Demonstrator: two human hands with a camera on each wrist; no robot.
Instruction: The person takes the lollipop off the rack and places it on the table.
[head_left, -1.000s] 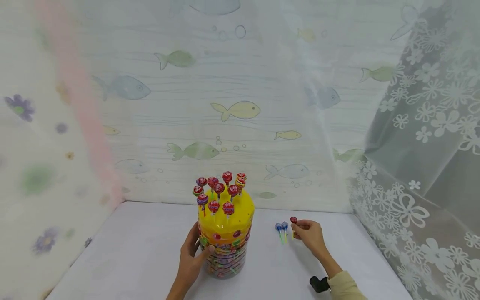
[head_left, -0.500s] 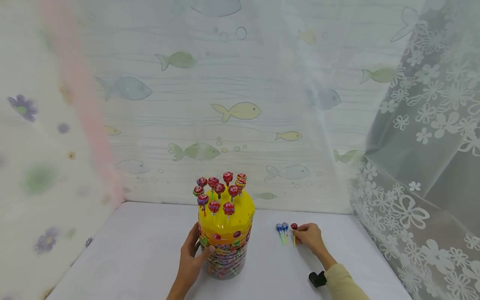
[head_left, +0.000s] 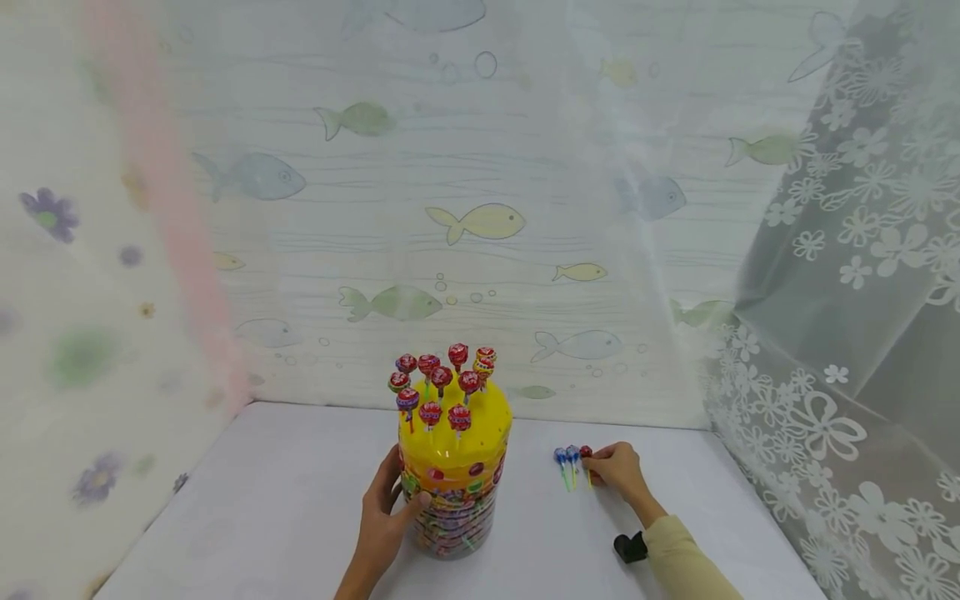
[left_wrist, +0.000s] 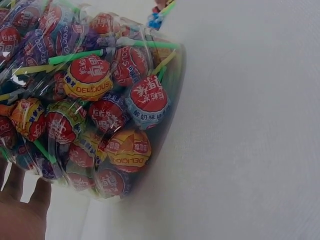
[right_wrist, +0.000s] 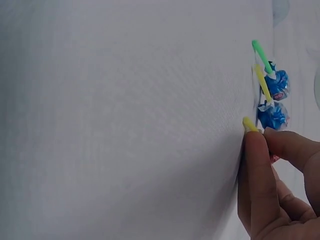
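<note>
My left hand (head_left: 384,517) grips the left side of a clear ribbed jar (head_left: 453,533) with a yellow lid (head_left: 450,446). Wrapped lollipops fill the jar, as the left wrist view shows. Several red-wrapped lollipops (head_left: 441,378) stand upright on the lid. To the right, my right hand (head_left: 617,468) pinches the yellow stick of a red lollipop (head_left: 586,451) at the table surface. Beside it on the left lie two blue-wrapped lollipops (head_left: 566,456), one with a green stick and one with a yellow stick. In the right wrist view, fingers mostly hide the red lollipop.
The white table (head_left: 300,492) meets a fish-patterned curtain (head_left: 480,275) at its back edge. A flowered sheer curtain (head_left: 832,425) hangs along the right side. At the right sleeve sits a black object (head_left: 630,547), the wrist camera by its place.
My right hand has lowered the red lollipop to the table and shifted it left, closer to the two blue ones. My left hand keeps its grip on the jar.
</note>
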